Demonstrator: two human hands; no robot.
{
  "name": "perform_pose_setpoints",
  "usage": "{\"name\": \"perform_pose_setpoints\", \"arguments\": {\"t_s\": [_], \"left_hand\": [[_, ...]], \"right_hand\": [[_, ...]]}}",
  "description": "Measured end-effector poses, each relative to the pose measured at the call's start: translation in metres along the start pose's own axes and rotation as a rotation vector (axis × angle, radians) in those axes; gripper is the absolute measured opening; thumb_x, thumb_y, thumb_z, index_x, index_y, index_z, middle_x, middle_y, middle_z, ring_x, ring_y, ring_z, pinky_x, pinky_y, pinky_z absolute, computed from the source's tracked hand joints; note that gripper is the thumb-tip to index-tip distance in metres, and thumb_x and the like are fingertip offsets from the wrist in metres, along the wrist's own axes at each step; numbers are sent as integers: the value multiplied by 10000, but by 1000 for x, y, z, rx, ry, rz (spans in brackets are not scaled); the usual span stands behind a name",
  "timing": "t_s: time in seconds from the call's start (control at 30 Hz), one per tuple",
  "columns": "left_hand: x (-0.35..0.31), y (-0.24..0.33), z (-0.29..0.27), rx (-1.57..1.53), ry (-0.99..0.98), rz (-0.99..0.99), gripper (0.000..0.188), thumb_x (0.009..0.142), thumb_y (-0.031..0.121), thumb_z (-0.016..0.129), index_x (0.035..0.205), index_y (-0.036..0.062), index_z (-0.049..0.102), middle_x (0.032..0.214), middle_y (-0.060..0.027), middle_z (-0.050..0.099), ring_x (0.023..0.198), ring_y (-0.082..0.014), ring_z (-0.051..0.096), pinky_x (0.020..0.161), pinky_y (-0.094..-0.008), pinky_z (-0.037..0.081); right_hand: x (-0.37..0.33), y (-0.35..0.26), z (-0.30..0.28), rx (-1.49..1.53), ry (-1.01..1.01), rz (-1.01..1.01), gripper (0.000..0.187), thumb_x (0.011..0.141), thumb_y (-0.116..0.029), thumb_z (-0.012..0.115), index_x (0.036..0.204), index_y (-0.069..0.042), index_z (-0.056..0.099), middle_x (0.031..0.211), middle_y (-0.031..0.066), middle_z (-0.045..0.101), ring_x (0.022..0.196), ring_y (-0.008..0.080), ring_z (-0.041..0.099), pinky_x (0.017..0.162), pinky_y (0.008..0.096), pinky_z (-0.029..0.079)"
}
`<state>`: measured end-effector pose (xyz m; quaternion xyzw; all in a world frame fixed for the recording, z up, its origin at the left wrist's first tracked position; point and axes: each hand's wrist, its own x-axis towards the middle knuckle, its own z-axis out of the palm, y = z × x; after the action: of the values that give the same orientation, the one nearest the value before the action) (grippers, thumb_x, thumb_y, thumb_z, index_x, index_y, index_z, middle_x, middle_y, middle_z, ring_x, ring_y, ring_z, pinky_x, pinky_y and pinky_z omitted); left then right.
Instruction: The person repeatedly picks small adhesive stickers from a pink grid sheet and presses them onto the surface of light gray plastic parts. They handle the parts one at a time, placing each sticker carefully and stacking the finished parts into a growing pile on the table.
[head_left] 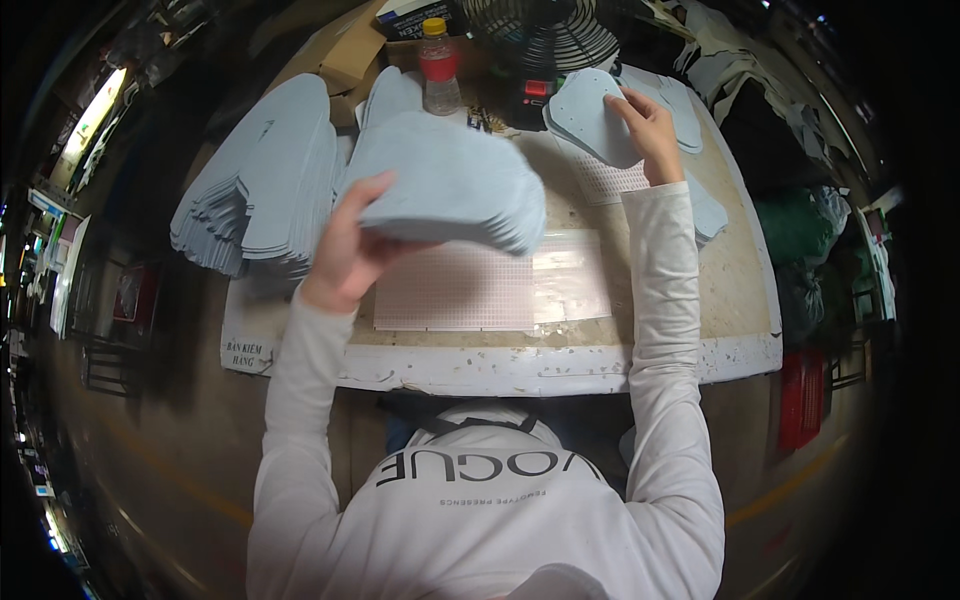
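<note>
My left hand is closed round the left end of a thick stack of light blue-grey cut sheets. The stack hangs tilted above the middle of the table, and its layered edge faces me, slightly blurred. At the far right, my right hand pinches the right edge of a smaller stack of rounded blue-grey pieces. Small dark holes dot its top piece. Whether the fingers grip one piece or several cannot be made out. Under the left-hand stack lies a paper sheet with a fine red grid.
Tall piles of cut sheets stand at the table's left. A yellow-capped bottle, an open cardboard box and a fan line the back. More cut pieces lie beyond my right forearm. A white edge borders the table.
</note>
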<state>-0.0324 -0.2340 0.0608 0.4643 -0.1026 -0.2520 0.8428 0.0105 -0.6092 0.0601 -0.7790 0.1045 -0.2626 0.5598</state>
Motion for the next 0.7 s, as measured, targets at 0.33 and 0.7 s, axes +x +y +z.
{"name": "perform_pose_setpoints", "arguments": {"t_s": [0.33, 0.7], "left_hand": [[154, -70, 4, 1025, 205, -194, 509, 843, 389, 682, 1133, -27, 637, 1089, -190, 657, 994, -261, 663, 845, -337, 527], [101, -25, -30, 1039, 191, 150, 251, 956, 210, 578, 1148, 67, 656, 1082, -61, 677, 937, -169, 648, 783, -266, 520]], "right_hand": [[1, -4, -25, 6, -110, -41, 478, 814, -327, 756, 1148, 6, 677, 995, 115, 699, 865, 169, 642, 796, 284, 486], [4, 16, 83, 235, -530, 113, 463, 821, -361, 755, 1116, -9, 700, 968, 95, 707, 861, 179, 641, 804, 274, 477]]}}
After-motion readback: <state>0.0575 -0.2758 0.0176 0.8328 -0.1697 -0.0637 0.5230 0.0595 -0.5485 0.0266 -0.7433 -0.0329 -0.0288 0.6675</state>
